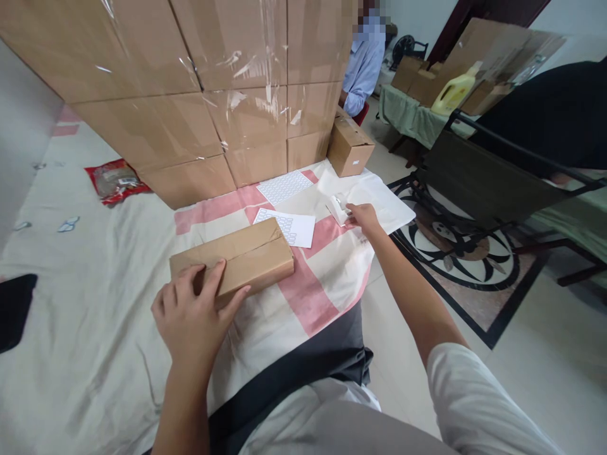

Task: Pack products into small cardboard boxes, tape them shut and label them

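Observation:
A flat brown cardboard package (246,256) lies on a cream and pink cloth (308,303) in front of me. My left hand (196,316) rests on its near left end with the fingers curled over the edge, holding it down. My right hand (363,216) is stretched out to the right, fingers closed around a small white object (337,205), perhaps a tape dispenser, that sits on white paper (374,196). Two white label sheets (289,226) lie just beyond the package.
A tall wall of taped cardboard boxes (199,95) stands behind the cloth, with one small box (349,146) at its right end. A person in a blue shirt (364,69) sits beyond it. A dark folding frame (484,183) stands on the right. A red packet (115,180) lies far left.

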